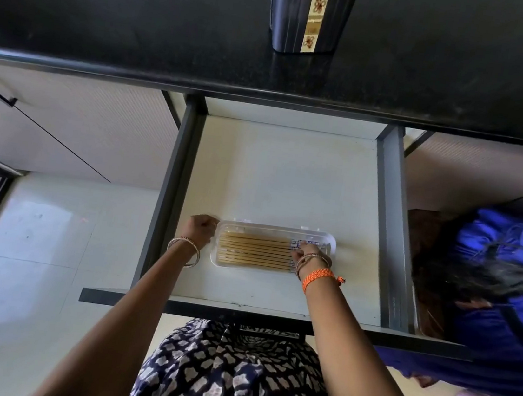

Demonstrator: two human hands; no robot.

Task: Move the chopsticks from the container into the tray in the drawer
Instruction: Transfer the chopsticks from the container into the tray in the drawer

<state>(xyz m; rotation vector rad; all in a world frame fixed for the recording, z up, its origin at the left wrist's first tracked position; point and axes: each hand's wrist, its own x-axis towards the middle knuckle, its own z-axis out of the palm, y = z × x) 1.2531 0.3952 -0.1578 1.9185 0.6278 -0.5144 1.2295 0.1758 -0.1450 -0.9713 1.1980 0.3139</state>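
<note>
Both hands at tray point(331, 240): left hand point(200, 230) fisted beside it, right hand point(306, 253) fingers on chopsticks point(253, 250)

1. Both bare forearms reach forward and down, roughly parallel.
2. The left hand point(200, 230) is curled into a loose fist, knuckles forward, with bangles on its wrist.
3. The right hand point(307, 253) is palm down, fingers bent, with bangles and an orange braided band on its wrist.
</note>
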